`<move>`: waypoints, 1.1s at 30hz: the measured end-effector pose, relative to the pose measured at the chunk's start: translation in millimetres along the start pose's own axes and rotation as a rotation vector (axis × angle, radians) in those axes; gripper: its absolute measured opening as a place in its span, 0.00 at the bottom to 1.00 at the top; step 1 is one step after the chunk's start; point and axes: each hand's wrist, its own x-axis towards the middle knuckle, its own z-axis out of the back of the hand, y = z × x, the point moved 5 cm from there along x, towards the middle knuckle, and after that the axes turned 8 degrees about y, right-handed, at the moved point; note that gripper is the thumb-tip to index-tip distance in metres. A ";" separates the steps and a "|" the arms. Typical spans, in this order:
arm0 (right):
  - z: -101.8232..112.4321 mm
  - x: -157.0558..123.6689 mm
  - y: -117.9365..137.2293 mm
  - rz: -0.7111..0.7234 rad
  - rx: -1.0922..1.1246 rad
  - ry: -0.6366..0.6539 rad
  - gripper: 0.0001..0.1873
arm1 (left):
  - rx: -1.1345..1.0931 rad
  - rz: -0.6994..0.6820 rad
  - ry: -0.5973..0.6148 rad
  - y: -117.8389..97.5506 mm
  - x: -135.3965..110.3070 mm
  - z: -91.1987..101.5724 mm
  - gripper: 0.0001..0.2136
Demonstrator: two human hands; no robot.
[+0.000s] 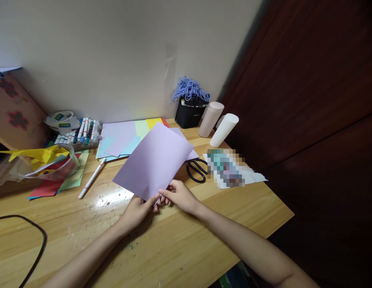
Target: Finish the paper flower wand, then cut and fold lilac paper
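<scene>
**Lilac sheet pinched at its near corner by both grips**

I hold a lilac sheet (154, 160) over the middle of the table (173, 248), its near corner toward me. My left grip (143, 208) pinches that corner, thumb on top and fingers underneath. My right grip (178, 196) closes on the same corner just beside it, the two thumbs almost meeting. The sheet's far part covers some of the coloured paper (118, 136) behind it; whether the two touch, I cannot tell.

Right of the sheet lie black-handled scissors (198, 168), and farther right a torn white paper (253, 177) with a blurred patch. A white marker (92, 179) lies to the left, between the sheet and a clear bowl (74, 162) of yellow and red scraps (50, 155). On the far side, blue yarn (190, 90) sits on a black box (188, 115), with a pinkish bottle (211, 120) and a white bottle (224, 130) to its right.
</scene>
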 end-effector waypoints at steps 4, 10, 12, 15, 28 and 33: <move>11.0 2.1 6.8 0.014 -0.027 -0.018 0.18 | 0.049 0.062 -0.014 4.0 -0.8 4.2 0.19; 53.1 5.5 19.2 0.079 -0.021 -0.184 0.18 | 0.061 0.061 0.061 1.4 -1.4 3.7 0.19; 69.7 3.7 25.4 0.125 -0.033 -0.255 0.18 | 0.064 0.048 0.081 0.3 -1.7 3.0 0.19; 90.1 -2.1 35.3 0.194 -0.065 -0.369 0.17 | 0.038 0.017 0.098 -0.4 -1.2 2.7 0.18; 20.1 1.3 11.1 0.019 -0.029 0.012 0.16 | -0.043 -0.030 0.056 -3.0 -1.0 2.4 0.17; 8.4 -1.3 8.7 0.025 -0.065 0.093 0.14 | 0.019 -0.041 0.028 -8.3 -3.0 3.1 0.18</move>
